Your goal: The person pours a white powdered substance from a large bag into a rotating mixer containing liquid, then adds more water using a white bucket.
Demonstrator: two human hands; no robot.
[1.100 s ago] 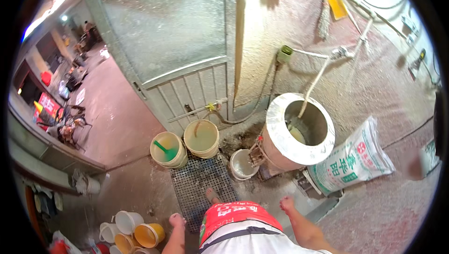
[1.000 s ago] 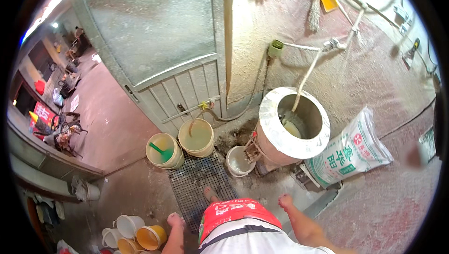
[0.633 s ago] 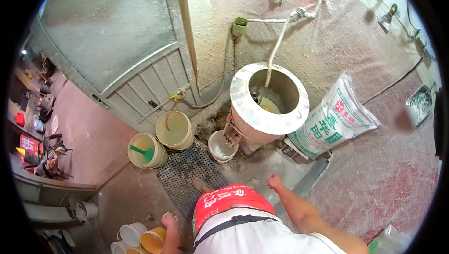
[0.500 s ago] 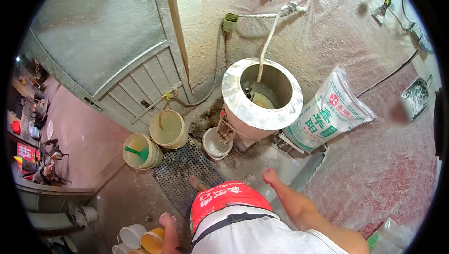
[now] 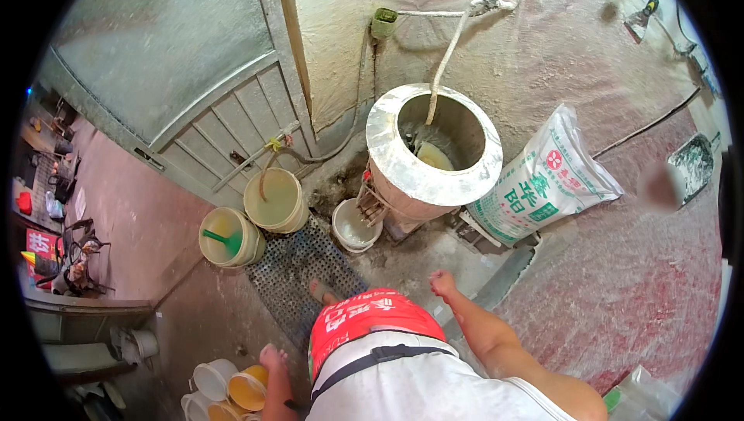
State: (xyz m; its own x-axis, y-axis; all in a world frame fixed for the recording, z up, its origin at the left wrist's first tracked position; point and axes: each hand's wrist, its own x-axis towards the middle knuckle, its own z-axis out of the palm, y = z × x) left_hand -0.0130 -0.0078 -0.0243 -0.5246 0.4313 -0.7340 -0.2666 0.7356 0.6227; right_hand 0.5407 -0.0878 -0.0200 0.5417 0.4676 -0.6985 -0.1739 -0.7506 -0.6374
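My right hand [image 5: 443, 284] hangs over the floor in front of the white-coated round machine [image 5: 434, 181]. Its fingers are curled in, with nothing visible in them, and it touches nothing. Low on the left is my left hand [image 5: 273, 359], beside a yellow bucket [image 5: 248, 390]. Its fingers are loosely apart and hold nothing that I can see. A hose [image 5: 443, 72] dips into the machine's wide opening, where pale material lies. Under the machine's side stands a small white bucket [image 5: 356, 227] holding cloudy liquid.
Two cream buckets of liquid stand by the door [image 5: 232, 134]: one bucket [image 5: 298, 219] takes a hose, the other [image 5: 209, 257] holds a green tool [image 5: 221, 239]. A perforated mat [image 5: 291, 289] lies before them. A white sack [image 5: 535, 181] leans right of the machine. A scoop [image 5: 694, 165] hangs on the wall.
My view has shifted slightly, and the machine and sack sit a little higher in it. Both hands have moved slightly and still hold nothing visible.
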